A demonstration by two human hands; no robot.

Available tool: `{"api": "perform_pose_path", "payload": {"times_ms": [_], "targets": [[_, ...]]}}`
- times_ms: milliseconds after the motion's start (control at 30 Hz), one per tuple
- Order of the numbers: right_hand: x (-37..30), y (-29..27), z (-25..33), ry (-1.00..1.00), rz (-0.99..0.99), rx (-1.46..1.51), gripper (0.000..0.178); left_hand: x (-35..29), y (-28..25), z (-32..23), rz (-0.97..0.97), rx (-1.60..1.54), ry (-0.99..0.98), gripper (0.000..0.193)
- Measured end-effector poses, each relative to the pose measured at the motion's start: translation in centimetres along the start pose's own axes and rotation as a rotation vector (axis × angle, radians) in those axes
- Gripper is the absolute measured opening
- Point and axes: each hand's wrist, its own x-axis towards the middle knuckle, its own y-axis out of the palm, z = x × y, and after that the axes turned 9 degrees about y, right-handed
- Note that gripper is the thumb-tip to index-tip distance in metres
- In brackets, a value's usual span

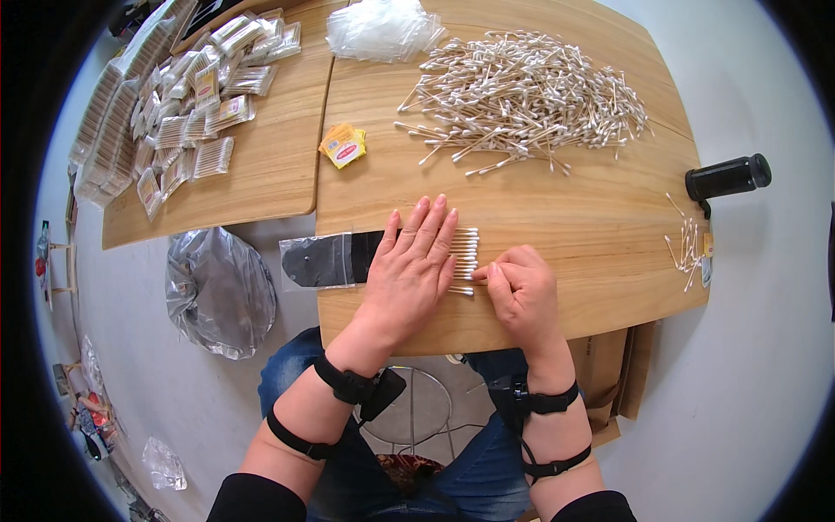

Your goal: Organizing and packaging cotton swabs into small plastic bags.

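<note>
My left hand (410, 270) lies flat with fingers stretched, over a row of cotton swabs (465, 252) and a black strip (364, 257). The strip's left end sits inside a clear plastic bag (313, 261) that reaches past the table edge. White swab tips stick out in a line to the right of the hand; the rest of the row is hidden under it. My right hand (524, 291) is closed, fingers curled, with a fingertip at the swab tips. Whether anything is inside its curled fingers is hidden.
Loose cotton swabs (531, 100) are heaped at the back right, beside empty clear bags (383, 30) and yellow cards (344, 145). Packed swab bags (187, 113) cover the left table. A black bottle (729, 177) and a few swabs (687, 248) lie far right. A lined bin (220, 291) stands left.
</note>
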Motion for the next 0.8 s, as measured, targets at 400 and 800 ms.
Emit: {"api": "perform_pose_path", "payload": {"times_ms": [400, 800], "targets": [[0.18, 0.14, 0.14, 0.027, -0.009, 0.003, 0.017, 0.01, -0.15, -0.01, -0.01, -0.007, -0.001, 0.054], [0.41, 0.35, 0.17, 0.046, -0.024, 0.005, 0.016, -0.03, 0.04, 0.01, -0.002, -0.014, -0.002, 0.055]]}}
